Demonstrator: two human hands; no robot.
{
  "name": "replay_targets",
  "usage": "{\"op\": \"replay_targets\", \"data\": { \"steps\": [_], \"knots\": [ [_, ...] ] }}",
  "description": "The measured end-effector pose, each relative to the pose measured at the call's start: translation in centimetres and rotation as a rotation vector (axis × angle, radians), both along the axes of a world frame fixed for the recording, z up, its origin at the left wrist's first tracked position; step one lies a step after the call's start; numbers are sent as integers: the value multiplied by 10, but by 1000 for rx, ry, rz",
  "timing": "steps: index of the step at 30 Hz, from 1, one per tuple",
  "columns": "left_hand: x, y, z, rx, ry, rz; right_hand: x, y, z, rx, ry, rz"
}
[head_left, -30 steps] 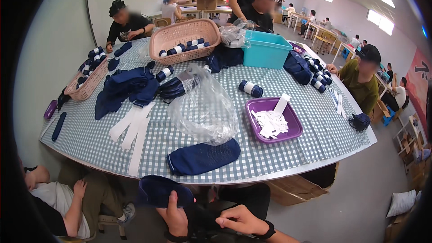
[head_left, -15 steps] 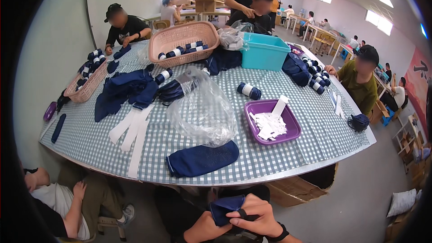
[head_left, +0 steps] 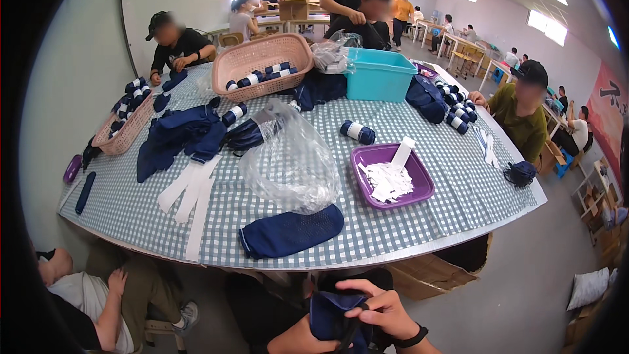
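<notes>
Navy sock fabric (head_left: 334,318) sits bunched at the bottom centre of the frame, where our right hand (head_left: 377,305) pinches it closed from above and our left hand (head_left: 301,339) grips it from below. Above on the checked table (head_left: 458,183), the purple tray (head_left: 392,175) holds white paper slips (head_left: 386,182), the pink basket (head_left: 262,65) rolled socks; what the teal bin (head_left: 379,73) holds is hidden.

Clear plastic bag (head_left: 291,160) mid-table, white paper labels (head_left: 386,180) in purple tray (head_left: 422,193), white strips (head_left: 193,190) left

Bare forearms, with a black wristband (head_left: 407,339) on the right wrist.
</notes>
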State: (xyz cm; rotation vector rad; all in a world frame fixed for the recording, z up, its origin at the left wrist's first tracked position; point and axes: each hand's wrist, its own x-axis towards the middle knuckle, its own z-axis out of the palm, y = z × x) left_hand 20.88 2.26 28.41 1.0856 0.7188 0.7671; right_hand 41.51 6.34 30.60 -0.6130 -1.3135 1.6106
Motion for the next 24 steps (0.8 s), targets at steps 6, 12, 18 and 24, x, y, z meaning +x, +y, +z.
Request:
{"op": "replay_targets", "data": {
  "steps": [6,12,18,24],
  "knots": [
    [4,4,-23,131,96,95,14,2,-19,-69,-368,201],
    [13,-2,-36,61,155,154,7,-1,-18,-45,-391,25],
    [-21,16,-49,350,253,-55,6,5,-22,-90,-311,-300],
    [-62,31,-39,443,294,712,27,2,-32,-186,-393,-340]
  ]
}}
